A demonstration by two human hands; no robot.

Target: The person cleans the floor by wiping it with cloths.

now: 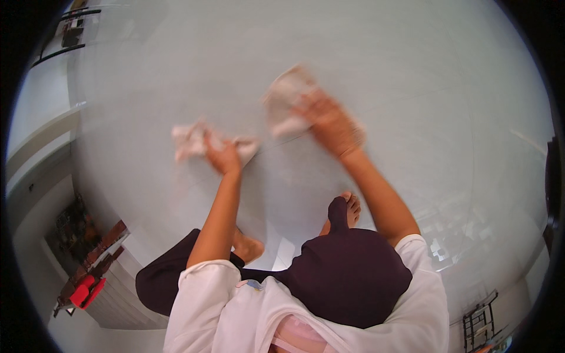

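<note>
Below me spreads a pale, smooth tiled floor (397,53). My left hand (223,154) grips a crumpled light pinkish cloth (187,139), which sticks out on both sides of it, at or just above the floor. Farther forward and to the right, my right hand (329,117) lies over a second light cloth (284,103). Its fingers are spread on the cloth, and part of the fabric shows beside the wrist. Both hands and cloths are blurred. Whether the left cloth touches the floor is hard to tell.
My bare feet (248,248) and bent knees in dark trousers (353,278) are close below the hands. A red object (86,291) is on dark furniture at the lower left. A black metal rack (479,317) stands at the lower right. Dark metal legs (62,54) show at the upper left.
</note>
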